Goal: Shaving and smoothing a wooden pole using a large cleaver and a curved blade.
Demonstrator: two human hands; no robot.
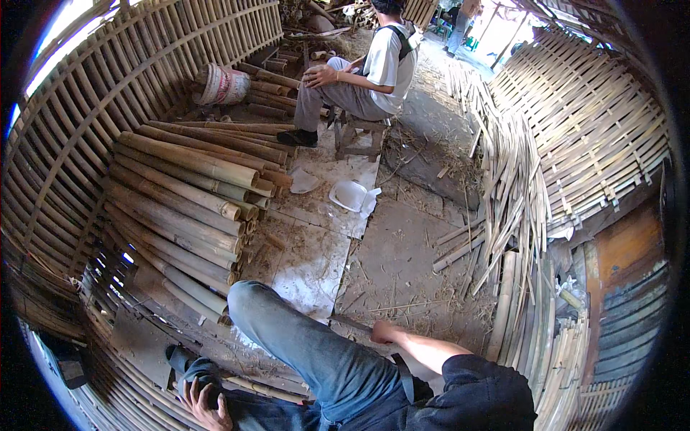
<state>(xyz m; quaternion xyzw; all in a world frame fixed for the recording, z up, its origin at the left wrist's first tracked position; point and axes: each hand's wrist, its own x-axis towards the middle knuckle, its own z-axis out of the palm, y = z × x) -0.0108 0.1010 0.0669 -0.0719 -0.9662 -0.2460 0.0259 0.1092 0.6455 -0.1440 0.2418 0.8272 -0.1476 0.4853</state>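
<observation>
My right hand is closed in a fist around what looks like a knife, its narrow dark blade pointing left over the floor beside my bent knee. The handle is hidden in my fist. At the lower left, my left hand rests with fingers apart on my lower leg, holding nothing. My jeans leg stretches between the two hands.
Stacked bamboo poles lie to the left under a slatted wall. Another person sits ahead on a low stool. A white foam box lies on the floor. Bamboo strips heap at the right beside a woven panel.
</observation>
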